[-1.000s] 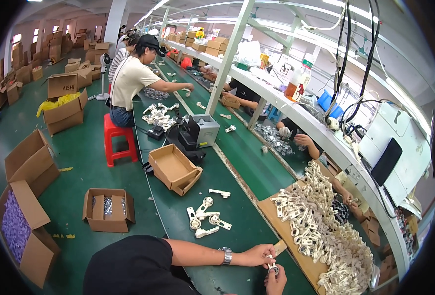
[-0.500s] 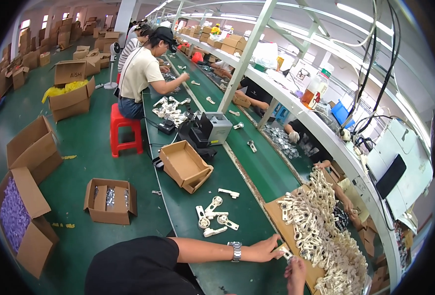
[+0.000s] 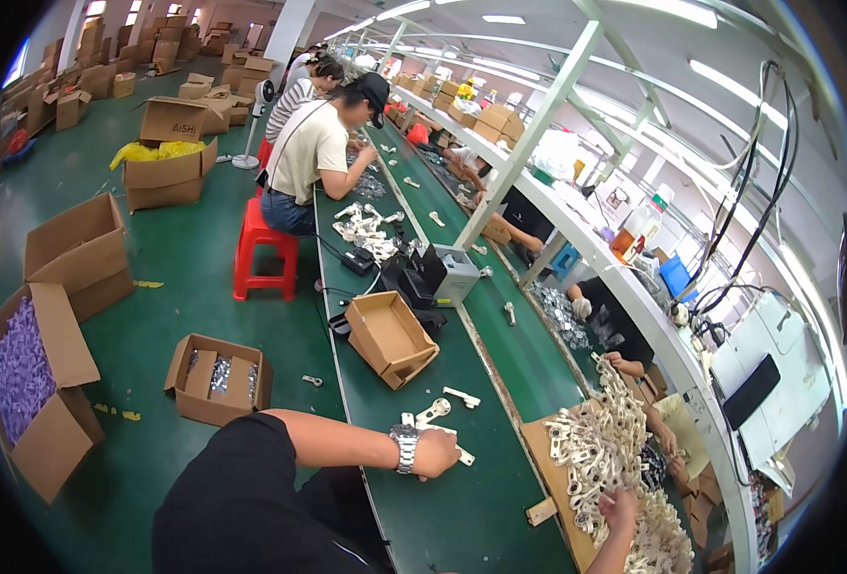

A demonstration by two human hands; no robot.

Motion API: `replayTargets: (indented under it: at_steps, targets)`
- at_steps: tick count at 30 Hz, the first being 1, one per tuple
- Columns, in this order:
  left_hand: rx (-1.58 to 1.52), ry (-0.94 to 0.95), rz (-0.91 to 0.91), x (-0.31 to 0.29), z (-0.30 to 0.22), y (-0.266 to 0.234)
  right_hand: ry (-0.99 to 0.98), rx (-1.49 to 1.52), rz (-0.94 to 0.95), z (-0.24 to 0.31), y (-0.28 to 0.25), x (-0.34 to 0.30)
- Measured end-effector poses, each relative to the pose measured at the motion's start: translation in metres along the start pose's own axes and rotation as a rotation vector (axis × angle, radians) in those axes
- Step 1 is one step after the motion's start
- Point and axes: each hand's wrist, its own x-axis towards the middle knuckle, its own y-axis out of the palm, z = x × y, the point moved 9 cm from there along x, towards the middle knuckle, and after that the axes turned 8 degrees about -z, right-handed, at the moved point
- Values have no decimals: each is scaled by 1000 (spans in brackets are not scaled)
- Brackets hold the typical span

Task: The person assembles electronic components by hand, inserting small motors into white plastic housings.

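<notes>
Apart after working together at the edge of a cardboard sheet [image 3: 540,450] half a second ago, a worker's two hands now occupy separate spots: the left hand [image 3: 435,453], below a metal-banded watch [image 3: 404,448], has come back over a small group of white plastic parts [image 3: 434,411] on the green table [image 3: 443,526], while the right hand [image 3: 620,512] has moved onto the large heap of white parts [image 3: 586,461] piled on the cardboard. Fingers of the left are curled down and those of the right bent narrow among the pieces; whether either grips a part cannot be told. One beige block [image 3: 541,512] lies near the sheet's edge. Farther up the table sit an open cardboard box [image 3: 390,340] and a grey machine [image 3: 457,275], beyond which a co-worker in a cream shirt [image 3: 309,158] sits on a red stool [image 3: 267,251].
</notes>
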Motion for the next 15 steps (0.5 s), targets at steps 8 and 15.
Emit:
replayTargets:
  at_steps: [8, 15]
  targets:
    - [-34, -2, -71, -17, 17, -17, -889, -876, 377, 40, 9, -249]
    - [-26, -83, -127, 18, 19, -39, -122, -1401, 538, -123, -111, -346]
